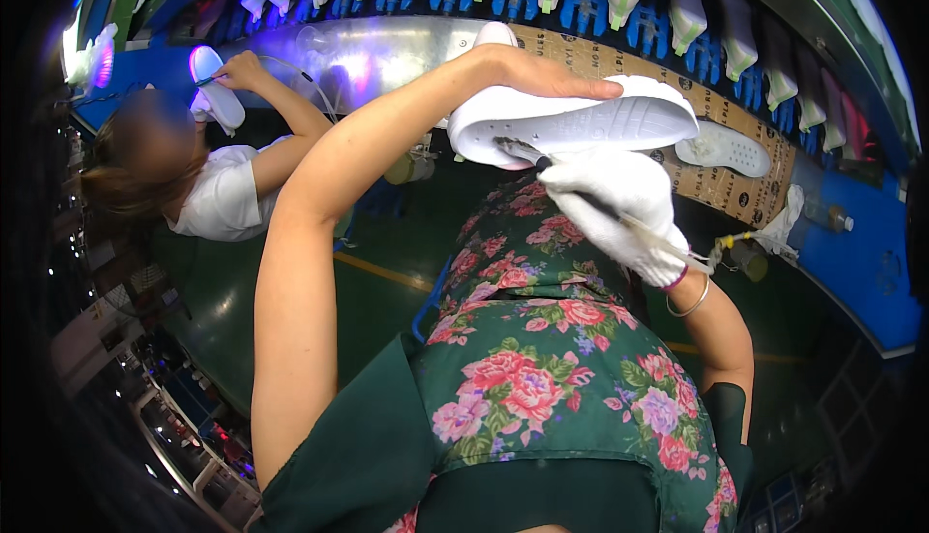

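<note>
Brush (pixel 520 150) at a white sole (pixel 619 124)
Left hand (pixel 544 75) clamps the sole; right hand (pixel 619 206) (white-gloved) grips the brush.

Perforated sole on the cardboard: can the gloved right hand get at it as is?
Probably yes: the perforated sole lies near the right hand, top mostly uncovered, though the brush in that hand may hinder grasping.

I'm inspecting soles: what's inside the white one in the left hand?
Inside the white sole, a brush tip sits toward the left; ridges show toward the right. The surface under the brush is covered.
</note>
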{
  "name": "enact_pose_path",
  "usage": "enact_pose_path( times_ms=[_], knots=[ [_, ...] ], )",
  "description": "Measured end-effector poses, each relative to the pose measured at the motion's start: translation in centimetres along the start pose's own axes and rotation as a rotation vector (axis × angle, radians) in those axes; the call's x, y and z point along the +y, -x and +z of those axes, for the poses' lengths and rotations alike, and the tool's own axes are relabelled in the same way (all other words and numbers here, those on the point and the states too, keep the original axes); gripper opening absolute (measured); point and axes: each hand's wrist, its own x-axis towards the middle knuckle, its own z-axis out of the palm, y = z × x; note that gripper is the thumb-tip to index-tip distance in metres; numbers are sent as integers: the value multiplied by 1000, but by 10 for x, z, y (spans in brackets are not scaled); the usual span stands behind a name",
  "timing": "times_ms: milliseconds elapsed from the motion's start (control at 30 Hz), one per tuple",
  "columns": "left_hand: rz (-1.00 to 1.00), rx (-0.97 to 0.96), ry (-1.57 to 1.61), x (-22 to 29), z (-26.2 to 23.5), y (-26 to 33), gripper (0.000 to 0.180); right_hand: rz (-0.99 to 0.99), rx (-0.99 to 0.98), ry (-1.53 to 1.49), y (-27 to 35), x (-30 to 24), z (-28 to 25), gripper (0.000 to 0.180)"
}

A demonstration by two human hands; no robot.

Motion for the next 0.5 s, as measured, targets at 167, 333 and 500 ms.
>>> enact_pose_path(
  times_ms=[167,333,500],
  knots=[
    [-65,60,-59,1,-3,-1,122,86,4,-234,-3,-10,-3,16],
    [-11,94,110,4,-5,0,119,119,118,-171,-6,-4,4,18],
    [20,100,184,0,-3,-3,115,243,38,-362,-8,-10,-1,17]
  ],
)
